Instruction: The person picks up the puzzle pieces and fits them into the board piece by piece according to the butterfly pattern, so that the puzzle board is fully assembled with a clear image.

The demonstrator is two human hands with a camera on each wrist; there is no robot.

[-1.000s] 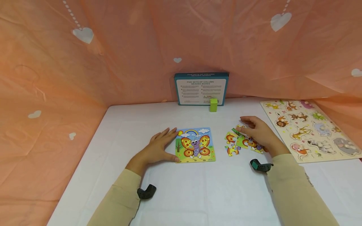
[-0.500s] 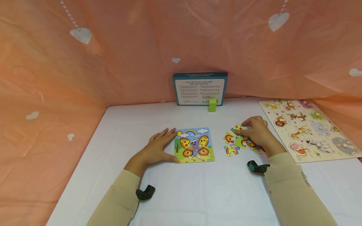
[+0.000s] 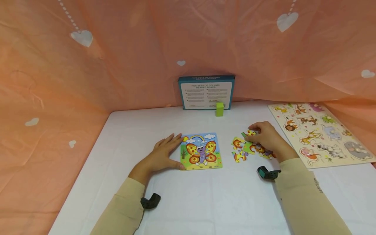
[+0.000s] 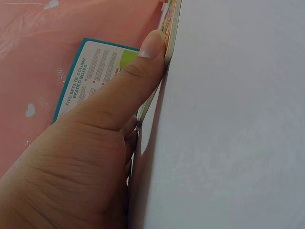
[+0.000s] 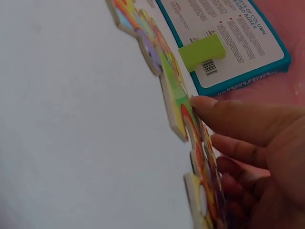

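A square butterfly picture board [image 3: 201, 151] lies flat on the white table. My left hand [image 3: 163, 153] rests along its left side, fingers spread, with the thumb at the near corner and the fingertips by the far corner. In the left wrist view the thumb [image 4: 128, 86] lies against the board's edge. To the right is a loose cluster of butterfly jigsaw pieces [image 3: 240, 156], some overlapping. My right hand [image 3: 268, 138] is over their far side, thumb and index finger pinching a yellow, red-dotted jigsaw piece [image 3: 251, 133]. Its palm hides part of the cluster.
A teal-edged box [image 3: 207, 94] stands upright against the orange curtain [image 3: 141, 65], with a small green block [image 3: 219, 109] before it. A wooden animal peg puzzle [image 3: 323, 133] lies at the right, close to my right forearm.
My right thumb and index finger have closed in on the dotted jigsaw piece, and more of it shows between them. My left hand stays at the picture board.
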